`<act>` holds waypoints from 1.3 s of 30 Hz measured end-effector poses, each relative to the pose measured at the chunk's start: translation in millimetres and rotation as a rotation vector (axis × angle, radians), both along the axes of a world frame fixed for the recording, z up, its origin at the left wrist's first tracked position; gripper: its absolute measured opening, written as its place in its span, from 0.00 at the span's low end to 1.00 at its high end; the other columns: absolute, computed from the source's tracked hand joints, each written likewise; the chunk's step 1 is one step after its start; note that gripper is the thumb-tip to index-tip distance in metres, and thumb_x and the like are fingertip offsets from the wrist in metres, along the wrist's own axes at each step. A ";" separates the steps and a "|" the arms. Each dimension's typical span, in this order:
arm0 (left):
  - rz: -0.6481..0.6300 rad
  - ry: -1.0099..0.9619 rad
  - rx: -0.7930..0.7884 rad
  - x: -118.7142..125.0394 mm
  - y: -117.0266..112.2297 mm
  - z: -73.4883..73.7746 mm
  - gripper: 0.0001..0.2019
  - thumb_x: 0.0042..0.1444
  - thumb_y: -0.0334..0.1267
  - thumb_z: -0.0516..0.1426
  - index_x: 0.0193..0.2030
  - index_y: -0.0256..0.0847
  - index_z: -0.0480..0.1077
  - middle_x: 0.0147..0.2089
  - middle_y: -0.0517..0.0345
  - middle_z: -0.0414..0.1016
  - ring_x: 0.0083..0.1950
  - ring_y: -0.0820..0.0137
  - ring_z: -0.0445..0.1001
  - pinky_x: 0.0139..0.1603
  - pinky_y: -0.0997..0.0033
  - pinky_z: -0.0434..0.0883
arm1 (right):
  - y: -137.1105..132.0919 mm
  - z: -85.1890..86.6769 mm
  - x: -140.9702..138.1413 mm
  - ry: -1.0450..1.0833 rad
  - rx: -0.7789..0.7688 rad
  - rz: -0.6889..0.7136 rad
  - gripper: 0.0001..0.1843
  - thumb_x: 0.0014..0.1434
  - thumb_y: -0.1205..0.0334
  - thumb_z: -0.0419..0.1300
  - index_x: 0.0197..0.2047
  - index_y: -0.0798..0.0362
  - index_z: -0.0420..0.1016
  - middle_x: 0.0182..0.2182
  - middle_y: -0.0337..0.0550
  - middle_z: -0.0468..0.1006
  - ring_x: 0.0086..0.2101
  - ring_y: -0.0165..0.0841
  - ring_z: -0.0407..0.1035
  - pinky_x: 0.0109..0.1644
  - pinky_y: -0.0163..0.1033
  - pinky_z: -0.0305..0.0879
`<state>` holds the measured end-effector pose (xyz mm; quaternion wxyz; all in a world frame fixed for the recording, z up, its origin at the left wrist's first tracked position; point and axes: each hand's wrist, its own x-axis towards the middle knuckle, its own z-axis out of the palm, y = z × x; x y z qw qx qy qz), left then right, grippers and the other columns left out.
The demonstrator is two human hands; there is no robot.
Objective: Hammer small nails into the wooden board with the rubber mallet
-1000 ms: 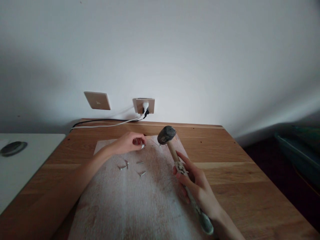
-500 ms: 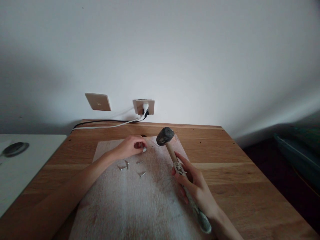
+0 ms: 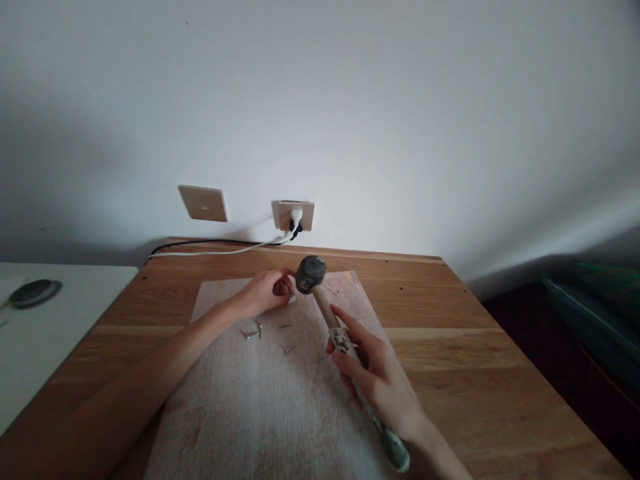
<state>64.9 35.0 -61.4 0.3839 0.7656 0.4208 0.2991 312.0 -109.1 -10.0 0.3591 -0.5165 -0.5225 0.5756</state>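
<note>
My right hand (image 3: 374, 379) grips the wooden handle of a hammer (image 3: 325, 307). Its dark head hangs just above the far part of a pale wooden board (image 3: 260, 407) and right beside my left fingertips. My left hand (image 3: 266, 292) is pinched closed on a small nail held against the board; the nail itself is barely visible. Several loose nails (image 3: 267, 331) lie on the board just in front of my left hand.
The board lies on a brown wooden table (image 3: 480, 360) against a white wall. A wall socket (image 3: 293, 215) with a white plug and a blank wall plate (image 3: 203, 203) sit behind; cables (image 3: 210, 249) run along the table's back edge. A white surface (image 3: 45, 320) with a dark disc stands left.
My right hand has swung the hammer leftward, bringing its head from a gap away to right beside my left fingers. My left hand has stayed pinched in about the same place.
</note>
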 end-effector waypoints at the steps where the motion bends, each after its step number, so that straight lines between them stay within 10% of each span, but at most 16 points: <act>1: 0.009 0.002 -0.004 0.4 -0.6 1.6 0.22 0.48 0.24 0.60 0.51 0.39 0.76 0.37 0.62 0.83 0.33 0.72 0.77 0.34 0.76 0.69 | -0.4 -1.3 -1.6 -0.025 0.008 0.005 0.38 0.64 0.56 0.63 0.75 0.49 0.61 0.40 0.40 0.76 0.21 0.23 0.62 0.19 0.30 0.62; 27: 0.009 0.019 0.016 -2.5 3.7 -5.6 0.22 0.49 0.24 0.58 0.52 0.39 0.76 0.38 0.60 0.82 0.37 0.67 0.79 0.38 0.71 0.70 | -4.8 -15.3 0.6 -0.200 0.119 0.070 0.34 0.66 0.57 0.62 0.74 0.48 0.65 0.40 0.42 0.81 0.31 0.32 0.70 0.32 0.35 0.66; 39: -0.281 0.454 0.121 -5.0 -39.2 54.6 0.08 0.49 0.33 0.65 0.36 0.43 0.73 0.38 0.57 0.79 0.39 0.63 0.76 0.38 0.67 0.66 | -1.5 -7.3 5.1 -0.037 0.001 -0.084 0.40 0.62 0.52 0.65 0.75 0.47 0.62 0.40 0.41 0.77 0.21 0.25 0.64 0.20 0.32 0.64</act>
